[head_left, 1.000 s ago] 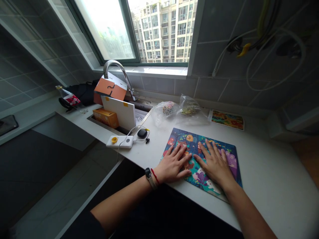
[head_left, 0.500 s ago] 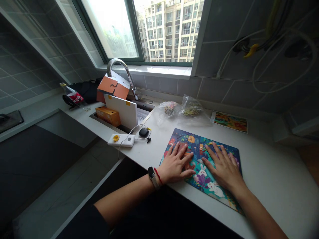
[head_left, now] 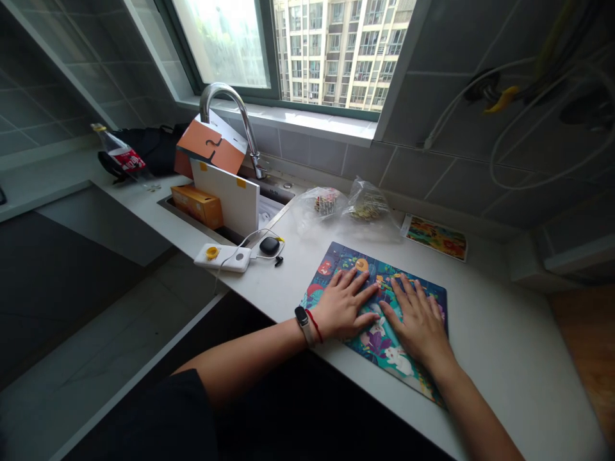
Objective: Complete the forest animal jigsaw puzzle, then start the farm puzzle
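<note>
A colourful jigsaw puzzle (head_left: 321,280) with white rabbits and purple leaves lies flat on the white countertop, close to its front edge. My left hand (head_left: 346,306) rests palm down on the puzzle's left and middle part, its fingers spread. On the right part, my right hand (head_left: 417,320) also lies flat with fingers apart. Neither hand grips anything. Parts of the picture are hidden under both palms. A watch band and a red cord circle my left wrist.
Behind the puzzle sit two clear plastic bags (head_left: 368,208) of pieces and a picture card (head_left: 435,236). To the left are a white power bank (head_left: 223,257) with a cable, a black earbud case (head_left: 270,245), and a sink holding an orange box (head_left: 196,206) and white board (head_left: 230,198) below the faucet (head_left: 247,121).
My left hand has slid a little up and toward the middle of the puzzle. My right hand stays flat in nearly the same place. The camera view has shifted slightly.
</note>
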The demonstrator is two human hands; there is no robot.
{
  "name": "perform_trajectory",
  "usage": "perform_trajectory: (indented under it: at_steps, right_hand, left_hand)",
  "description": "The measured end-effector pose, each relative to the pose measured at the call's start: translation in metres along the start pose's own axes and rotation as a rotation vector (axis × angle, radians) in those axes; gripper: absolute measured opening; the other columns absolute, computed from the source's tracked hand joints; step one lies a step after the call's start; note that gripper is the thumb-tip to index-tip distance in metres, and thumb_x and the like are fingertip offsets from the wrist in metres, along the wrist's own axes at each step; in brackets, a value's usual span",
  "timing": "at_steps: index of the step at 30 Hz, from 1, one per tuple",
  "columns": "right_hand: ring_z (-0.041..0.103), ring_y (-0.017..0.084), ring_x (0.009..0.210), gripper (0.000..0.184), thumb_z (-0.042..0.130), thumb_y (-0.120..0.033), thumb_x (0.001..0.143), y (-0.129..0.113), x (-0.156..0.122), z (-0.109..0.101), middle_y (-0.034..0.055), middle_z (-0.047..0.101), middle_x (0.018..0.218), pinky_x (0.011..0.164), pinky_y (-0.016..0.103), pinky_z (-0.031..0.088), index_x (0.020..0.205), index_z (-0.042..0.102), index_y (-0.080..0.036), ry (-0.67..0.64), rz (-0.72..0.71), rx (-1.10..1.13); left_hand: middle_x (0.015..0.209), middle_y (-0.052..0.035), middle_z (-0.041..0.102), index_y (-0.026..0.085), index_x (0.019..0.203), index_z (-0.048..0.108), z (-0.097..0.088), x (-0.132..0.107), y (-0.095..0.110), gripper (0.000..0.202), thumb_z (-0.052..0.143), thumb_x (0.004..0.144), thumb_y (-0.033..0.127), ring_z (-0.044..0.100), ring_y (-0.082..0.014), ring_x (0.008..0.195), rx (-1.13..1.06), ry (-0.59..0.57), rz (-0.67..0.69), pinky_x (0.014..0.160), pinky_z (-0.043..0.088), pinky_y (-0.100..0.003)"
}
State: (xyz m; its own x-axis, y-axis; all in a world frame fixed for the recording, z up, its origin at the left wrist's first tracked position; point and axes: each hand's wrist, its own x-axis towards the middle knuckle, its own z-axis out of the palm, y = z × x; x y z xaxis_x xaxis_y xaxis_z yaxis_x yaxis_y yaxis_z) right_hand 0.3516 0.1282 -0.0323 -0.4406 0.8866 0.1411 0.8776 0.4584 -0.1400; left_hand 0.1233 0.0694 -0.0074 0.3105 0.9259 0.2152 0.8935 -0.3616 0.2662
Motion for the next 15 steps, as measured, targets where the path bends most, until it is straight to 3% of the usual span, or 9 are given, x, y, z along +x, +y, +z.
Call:
perform_trajectory:
  at_steps: [7, 15]
  right_hand:
    - [0.03, 0.036, 0.163, 0.068, 0.033, -0.06, 0.108, -0.004, 0.0, -0.006, 0.0076, 0.033, 0.177, 0.127, 0.066, 0.03, 0.166, 0.041, -0.027, -0.031, 0.026, 0.007]
    - [0.031, 0.038, 0.162, 0.066, 0.037, -0.058, 0.108, -0.01, 0.0, -0.015, 0.0104, 0.035, 0.175, 0.126, 0.068, 0.031, 0.164, 0.045, -0.025, -0.057, 0.055, -0.003]
  left_hand:
    - [0.175, -0.0111, 0.034, 0.025, 0.166, 0.042, -0.017, -0.031, -0.043, 0.074, 0.044, 0.106, 0.069, 0.032, -0.0386, 0.161, 0.051, -0.007, -0.15, 0.128, 0.031, -0.058]
    - [0.173, -0.0144, 0.035, 0.022, 0.163, 0.047, -0.016, -0.039, -0.045, 0.073, 0.048, 0.105, 0.067, 0.03, -0.0399, 0.161, 0.01, 0.049, -0.184, 0.128, 0.03, -0.059]
